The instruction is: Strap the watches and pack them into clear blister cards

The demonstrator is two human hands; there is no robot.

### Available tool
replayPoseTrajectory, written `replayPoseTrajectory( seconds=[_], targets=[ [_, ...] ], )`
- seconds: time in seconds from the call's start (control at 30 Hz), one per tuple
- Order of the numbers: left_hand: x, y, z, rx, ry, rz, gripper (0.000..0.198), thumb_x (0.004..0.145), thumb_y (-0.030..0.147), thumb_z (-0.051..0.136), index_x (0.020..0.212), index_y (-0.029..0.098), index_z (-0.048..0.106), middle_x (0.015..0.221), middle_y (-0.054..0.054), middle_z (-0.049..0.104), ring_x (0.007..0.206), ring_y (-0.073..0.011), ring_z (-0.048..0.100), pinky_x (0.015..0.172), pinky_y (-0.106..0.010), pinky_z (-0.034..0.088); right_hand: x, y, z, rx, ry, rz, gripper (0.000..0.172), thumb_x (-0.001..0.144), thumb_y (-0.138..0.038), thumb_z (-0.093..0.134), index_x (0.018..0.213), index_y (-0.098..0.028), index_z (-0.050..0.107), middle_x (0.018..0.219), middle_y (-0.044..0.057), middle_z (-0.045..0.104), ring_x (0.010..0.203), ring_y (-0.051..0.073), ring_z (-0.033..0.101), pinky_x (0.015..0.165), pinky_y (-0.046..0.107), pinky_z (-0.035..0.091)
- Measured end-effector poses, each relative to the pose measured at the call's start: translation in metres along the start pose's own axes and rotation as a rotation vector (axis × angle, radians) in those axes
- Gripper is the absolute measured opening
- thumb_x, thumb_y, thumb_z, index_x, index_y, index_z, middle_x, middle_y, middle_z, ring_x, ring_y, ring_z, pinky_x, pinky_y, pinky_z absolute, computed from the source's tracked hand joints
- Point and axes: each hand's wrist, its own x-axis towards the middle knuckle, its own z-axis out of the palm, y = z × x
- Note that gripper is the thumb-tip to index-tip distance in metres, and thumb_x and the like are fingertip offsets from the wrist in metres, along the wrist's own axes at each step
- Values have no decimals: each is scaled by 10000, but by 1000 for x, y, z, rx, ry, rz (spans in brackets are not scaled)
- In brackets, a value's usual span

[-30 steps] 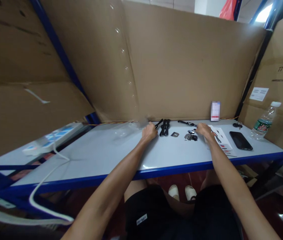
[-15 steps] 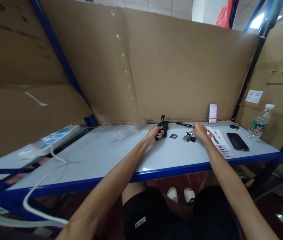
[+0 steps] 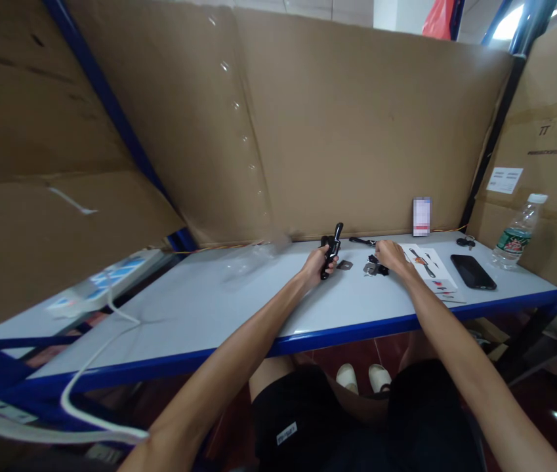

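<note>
Behind everything, a broad brown cardboard panel (image 3: pixel 357 131); before it, a long pale-grey table (image 3: pixel 194 301) with blue edging. Toward its right end, a white paper sheet with printed pictures (image 3: pixel 430 263). Hands apart from each other: left hand (image 3: pixel 316 265) clamped round a glossy black long-handled tool (image 3: pixel 334 250), tilted upward near the table's back; right hand (image 3: pixel 389 255) lowered, fingertips hidden, grip cannot be told. Between them, a flat grey metal plate (image 3: pixel 346 265). Under the right hand's edge, small black and silver parts (image 3: pixel 371 269). Progress, my judgement: early; one tool taken up, plate and parts lying loose.
</note>
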Motion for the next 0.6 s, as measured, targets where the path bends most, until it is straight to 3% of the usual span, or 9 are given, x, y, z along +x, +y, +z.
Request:
replayPoseTrajectory(
  seconds=[0.17,0.27,0.43,0.53,0.6],
  targets=[
    [1,-5,4,51,-3,-33,305,1066,289,313,1081,127,570,620,-10,536,381,-74,400,327,-159,190,1,-1,-3,123,144,78,215,984,-221,582,1082,-152,762,1125,187,762,1100,259,706,877,280,476],
    [2,-6,7,51,-3,-34,318,1069,301,304,1067,126,569,620,-18,550,383,-78,408,327,-163,196,6,-6,-1,402,217,83,138,954,-211,613,957,-165,743,995,120,788,978,210,728,820,251,506],
    [4,-5,8,36,24,-40,308,1070,291,308,1019,124,563,614,-29,572,380,-80,420,322,-165,199,18,-36,-1,1086,74,38,64,880,-188,635,823,-161,649,773,55,759,623,142,669,527,206,492],
    [5,-4,7,12,29,-71,305,1072,318,317,996,132,547,629,-43,592,375,-80,427,314,-162,201,27,-61,-3,1175,16,-30,90,840,-180,656,752,-169,643,711,43,743,570,132,642,499,199,472],
    [5,-4,6,-5,11,-86,299,1072,347,329,996,142,532,648,-50,605,375,-82,435,310,-159,206,32,-75,-2,1085,76,-78,82,814,-191,688,734,-174,679,704,28,743,606,135,652,555,206,487]
  ],
)
